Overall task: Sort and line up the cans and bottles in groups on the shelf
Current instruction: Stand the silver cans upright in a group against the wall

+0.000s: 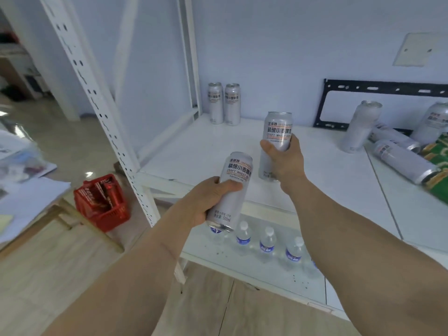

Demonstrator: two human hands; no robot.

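Note:
My left hand (pixel 208 200) grips a tall silver beer can (pixel 236 175), tilted a little, in front of the white shelf (pixel 201 151). My right hand (pixel 283 158) grips a second silver can (pixel 278 128), held upright above the shelf board. Two matching cans (pixel 224 104) stand side by side in the shelf's back left corner. At the right, more silver cans stand (pixel 361 127) or lie (pixel 404 161) in a loose heap. On the lower shelf, several clear water bottles (pixel 268 241) with blue labels stand in a row.
A perforated white shelf post (pixel 101 112) rises at the left. A red basket (pixel 104 202) sits on the wooden floor beside it. A black metal bracket (pixel 388 89) leans on the back wall. Green packaging (pixel 438 163) lies at the far right. Papers cover a table (pixel 29 195) at left.

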